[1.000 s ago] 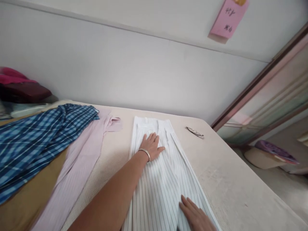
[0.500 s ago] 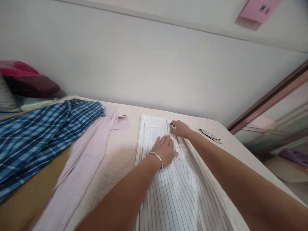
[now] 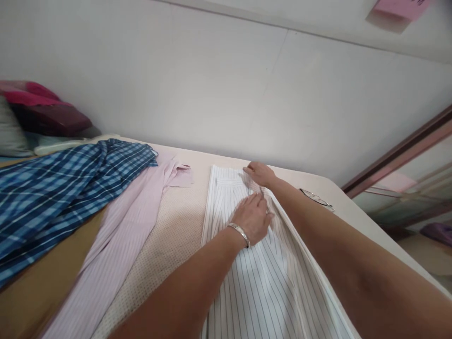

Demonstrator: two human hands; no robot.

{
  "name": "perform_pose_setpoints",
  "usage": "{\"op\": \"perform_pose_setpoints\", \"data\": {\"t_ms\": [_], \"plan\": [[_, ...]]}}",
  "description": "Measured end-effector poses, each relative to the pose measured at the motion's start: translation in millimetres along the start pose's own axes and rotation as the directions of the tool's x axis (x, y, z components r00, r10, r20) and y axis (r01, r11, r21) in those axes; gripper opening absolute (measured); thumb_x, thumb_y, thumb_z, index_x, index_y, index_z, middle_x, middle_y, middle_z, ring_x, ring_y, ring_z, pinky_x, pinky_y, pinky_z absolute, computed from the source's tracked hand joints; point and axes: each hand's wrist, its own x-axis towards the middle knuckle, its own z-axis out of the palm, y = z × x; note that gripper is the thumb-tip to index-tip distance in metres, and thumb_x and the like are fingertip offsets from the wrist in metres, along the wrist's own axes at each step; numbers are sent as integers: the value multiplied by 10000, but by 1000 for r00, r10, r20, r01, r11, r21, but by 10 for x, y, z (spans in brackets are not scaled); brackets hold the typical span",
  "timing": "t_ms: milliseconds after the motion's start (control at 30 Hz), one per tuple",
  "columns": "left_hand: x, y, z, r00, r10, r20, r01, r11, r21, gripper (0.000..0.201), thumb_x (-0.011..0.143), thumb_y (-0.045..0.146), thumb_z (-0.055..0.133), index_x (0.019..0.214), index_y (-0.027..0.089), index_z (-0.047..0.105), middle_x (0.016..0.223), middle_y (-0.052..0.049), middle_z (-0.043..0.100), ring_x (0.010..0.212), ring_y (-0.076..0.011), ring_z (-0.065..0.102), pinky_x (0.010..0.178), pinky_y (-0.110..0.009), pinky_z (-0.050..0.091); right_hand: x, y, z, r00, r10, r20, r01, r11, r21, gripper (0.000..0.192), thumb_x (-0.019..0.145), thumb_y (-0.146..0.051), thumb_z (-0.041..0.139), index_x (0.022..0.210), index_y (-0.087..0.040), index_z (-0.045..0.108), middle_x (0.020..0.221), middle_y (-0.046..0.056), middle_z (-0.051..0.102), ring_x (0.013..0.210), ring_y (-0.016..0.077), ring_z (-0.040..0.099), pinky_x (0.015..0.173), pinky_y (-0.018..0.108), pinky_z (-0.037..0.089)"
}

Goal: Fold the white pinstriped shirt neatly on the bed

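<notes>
White striped shirt (image 3: 261, 278) lies flat on the bed (image 3: 176, 226) under both hands: left hand (image 3: 252, 217) presses open-palmed mid-cloth, right hand (image 3: 259, 174) pinches its far edge. Pink shirt (image 3: 130, 226) and glasses (image 3: 317, 198) flank it.

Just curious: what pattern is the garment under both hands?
White with thin dark stripes; head view.
</notes>
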Motion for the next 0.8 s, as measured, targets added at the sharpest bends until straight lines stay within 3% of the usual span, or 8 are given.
{"op": "perform_pose_setpoints", "data": {"t_ms": [67,100,167,233,300,567,667,800], "plan": [[88,61,-70,972,-213,-96,172,930,-324,315,968,320,426,1216,193,572,1361,-155,585,1338,-293,492,1168,-495,329,108,-91,84,1000,-23,-1,23,1000,5,453,1026,-530,344,1215,-220,614,1216,118,638,1098,245,565,902,342,405],[131,69,-106,927,-367,-83,274,810,-518,304,974,324,415,1204,193,564,1297,-147,618,1262,-273,561,1122,-467,398,145,-133,146,1000,-30,0,30,1000,5,464,1013,-563,366,1234,-233,608,1232,119,628,1138,261,545,931,366,396],[196,40,-175,785,-614,83,404,406,-820,361,994,359,377,1253,150,513,1258,-168,622,1158,-245,637,1024,-400,491,188,-199,288,999,-20,-34,20,1000,0,548,977,-643,401,1252,-213,599,1256,144,603,1191,304,507,975,418,373],[218,-26,-232,679,-683,269,400,37,-916,479,1010,407,330,1343,80,438,1298,-217,588,1135,-240,658,943,-350,534,208,-235,411,994,6,-105,-7,1000,-9,688,943,-726,389,1245,-142,592,1257,189,583,1207,334,489,1000,446,352],[206,-90,-277,650,-673,352,373,-121,-920,579,1007,455,329,1414,47,380,1339,-246,564,1159,-255,650,905,-350,549,222,-246,479,988,17,-154,-20,1000,-22,770,919,-772,385,1219,-93,590,1244,214,579,1202,341,495,1005,436,346],[151,-230,-376,706,-571,419,405,-159,-900,834,979,629,192,1558,30,212,1503,-278,434,1299,-315,558,889,-425,567,200,-316,366,998,-11,-65,4,994,-110,688,939,-758,364,1153,-150,607,1024,168,693,960,300,639,800,359,398],[167,-302,-429,714,-557,423,407,-161,-899,902,953,687,129,1564,28,209,1535,-283,388,1324,-327,533,882,-432,570,124,-348,290,993,-60,-103,43,986,-161,599,979,-689,368,1112,-168,631,1005,155,706,919,280,640,765,336,364],[179,-393,-610,687,-551,474,427,-221,-877,1124,858,821,78,1546,-64,167,1517,-347,365,1330,-394,510,872,-475,572,-167,-326,105,955,-155,-252,109,976,-188,565,1032,-611,303,1079,-160,640,1000,143,700,870,253,620,700,311,310]]}}
